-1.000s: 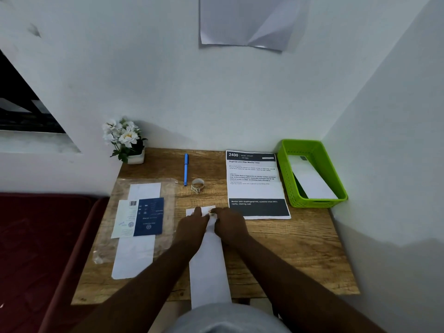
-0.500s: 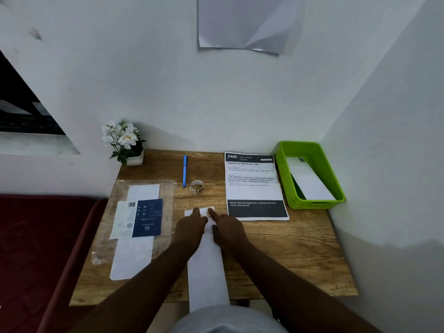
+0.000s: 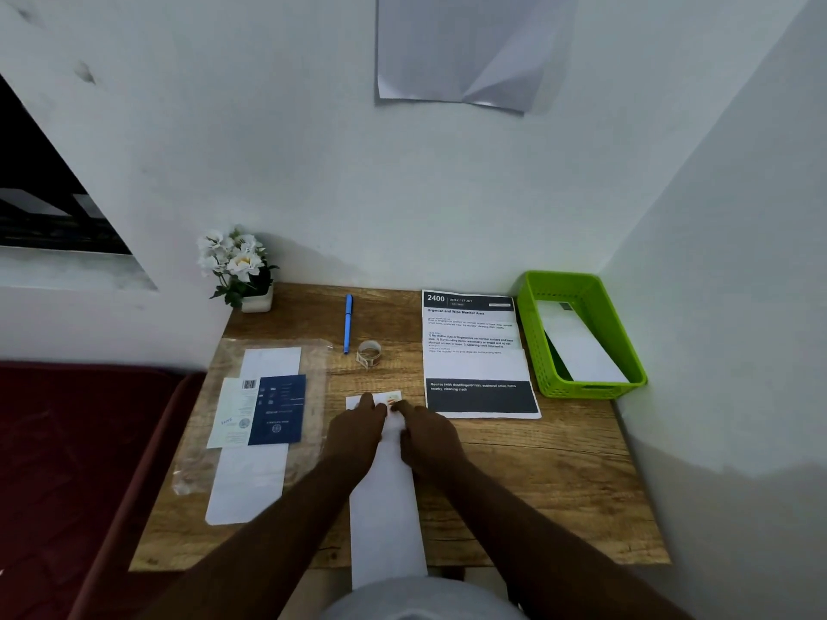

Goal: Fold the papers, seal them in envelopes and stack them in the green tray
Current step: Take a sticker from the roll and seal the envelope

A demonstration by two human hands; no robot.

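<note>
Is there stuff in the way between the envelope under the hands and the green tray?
Yes: the printed sheet lies flat on the desk between the envelope and the green tray. Lifted, the envelope would probably pass over it.

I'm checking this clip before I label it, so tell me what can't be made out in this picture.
Head view only:
- Envelope: its middle lies under the left hand and right hand; its near end is hidden by the person's clothing.
- Sticker on the envelope: too small to read.
- Printed sheet: small print blurred.
- Green tray: an envelope covers its floor.
- Tape roll: too small to judge what is left.
</note>
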